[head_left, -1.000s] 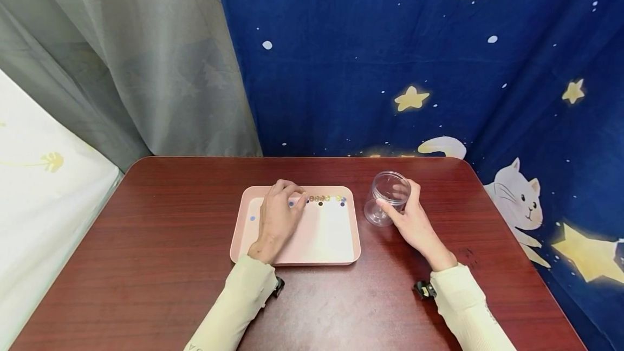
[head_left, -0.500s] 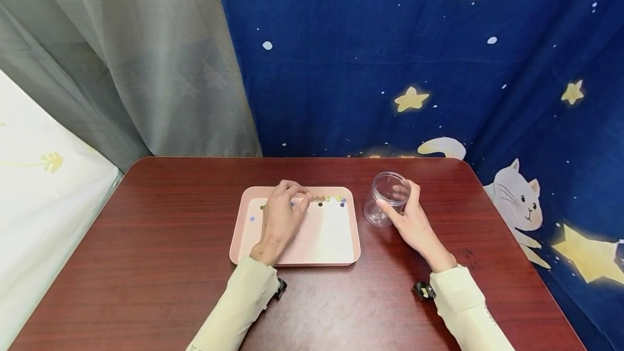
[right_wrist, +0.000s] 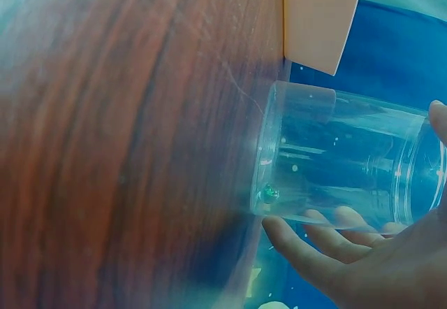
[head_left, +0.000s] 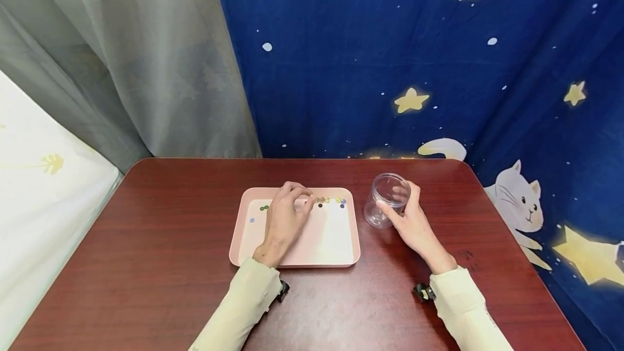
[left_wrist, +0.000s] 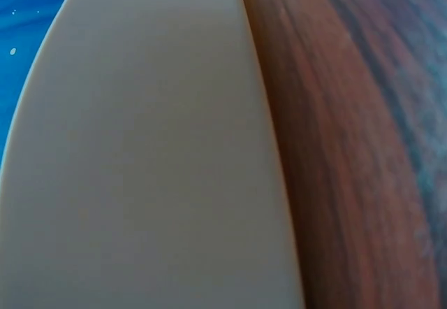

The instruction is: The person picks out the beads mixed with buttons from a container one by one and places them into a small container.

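Observation:
In the head view my left hand (head_left: 283,221) is over the pink tray (head_left: 294,264), its thumb and index tips close together at a row of small marbles (head_left: 327,200). Whether a marble sits between those tips is hidden. My right hand (head_left: 409,221) grips a clear plastic jar (head_left: 377,215) standing on the table just right of the tray, its mouth upward. In the right wrist view a green marble (right_wrist: 269,193) lies at the bottom of the jar. The left wrist view shows only the tray's outer wall (left_wrist: 147,148) and the tabletop, without the hand.
Two green marbles (head_left: 264,208) and a blue marble (head_left: 252,220) lie at the tray's left. Dark marbles (head_left: 320,205) and a blue one (head_left: 343,201) lie right of the hand. The brown table (head_left: 161,242) ends at the curtains (head_left: 341,69) behind.
My left hand has shifted slightly right along the marble row, uncovering the green marbles at the left and covering a marble at the row's left end. My right hand and the jar have stayed put.

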`<state>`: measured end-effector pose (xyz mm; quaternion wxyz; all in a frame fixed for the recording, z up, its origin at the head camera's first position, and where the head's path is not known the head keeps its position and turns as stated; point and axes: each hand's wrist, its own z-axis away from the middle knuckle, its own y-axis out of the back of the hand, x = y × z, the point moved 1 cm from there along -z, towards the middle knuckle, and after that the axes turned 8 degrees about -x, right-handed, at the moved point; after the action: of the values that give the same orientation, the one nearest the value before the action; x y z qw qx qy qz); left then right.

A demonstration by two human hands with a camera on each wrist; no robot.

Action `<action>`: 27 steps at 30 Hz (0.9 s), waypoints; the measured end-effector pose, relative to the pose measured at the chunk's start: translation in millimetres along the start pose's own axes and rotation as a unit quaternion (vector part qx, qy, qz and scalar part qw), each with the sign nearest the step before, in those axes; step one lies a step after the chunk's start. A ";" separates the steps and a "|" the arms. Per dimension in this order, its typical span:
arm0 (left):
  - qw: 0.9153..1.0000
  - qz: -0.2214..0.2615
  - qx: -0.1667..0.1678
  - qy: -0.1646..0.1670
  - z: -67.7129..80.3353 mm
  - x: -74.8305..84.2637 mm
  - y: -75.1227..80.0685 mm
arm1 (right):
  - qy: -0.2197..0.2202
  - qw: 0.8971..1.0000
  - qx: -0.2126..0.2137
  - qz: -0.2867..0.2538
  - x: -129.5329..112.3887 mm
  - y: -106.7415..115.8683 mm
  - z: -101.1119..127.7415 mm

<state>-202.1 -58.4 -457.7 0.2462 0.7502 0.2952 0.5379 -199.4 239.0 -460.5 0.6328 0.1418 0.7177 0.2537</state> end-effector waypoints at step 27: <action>1.000 0.007 -0.003 -0.005 -0.3 8.2 2.6 | -0.001 1.000 0.003 0.006 1.2 1.7 0.2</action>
<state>-199.9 -54.4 -450.4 0.2467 0.7539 0.2872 0.5369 -199.6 241.1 -460.6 0.6312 0.1481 0.7172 0.2554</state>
